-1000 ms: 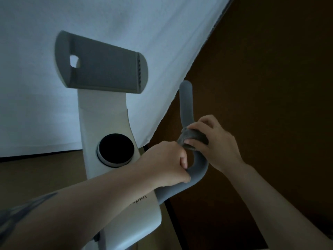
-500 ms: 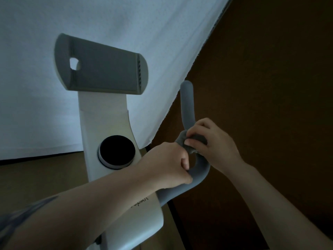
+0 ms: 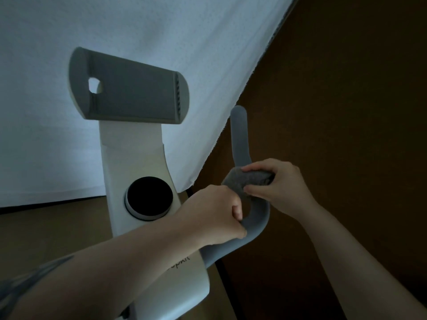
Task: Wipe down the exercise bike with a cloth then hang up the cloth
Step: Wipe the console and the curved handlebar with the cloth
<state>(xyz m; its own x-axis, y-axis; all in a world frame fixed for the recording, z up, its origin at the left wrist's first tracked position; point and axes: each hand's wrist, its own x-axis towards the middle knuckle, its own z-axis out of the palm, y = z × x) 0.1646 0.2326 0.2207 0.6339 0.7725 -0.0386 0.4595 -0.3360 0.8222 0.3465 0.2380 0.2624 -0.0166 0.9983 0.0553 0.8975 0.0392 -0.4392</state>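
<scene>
Below you, a brown floor [image 3: 46,232] carries the white exercise bike [image 3: 136,172]; a white curtain [image 3: 161,31] hangs behind it.

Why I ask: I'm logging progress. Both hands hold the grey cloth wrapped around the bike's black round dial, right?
Not the dial. The head view shows the cloth wrapped around the grey handlebar, held by the left hand and right hand.

A white sheet [image 3: 138,31] is hanging in front of me, filling the upper left of my view, its frayed edge running diagonally down toward the lower middle. To my right a dark brown wall [image 3: 346,112] is taking up the rest. Below the sheet's bottom edge, a tan floor [image 3: 46,232] is showing, dim in the low light.
</scene>
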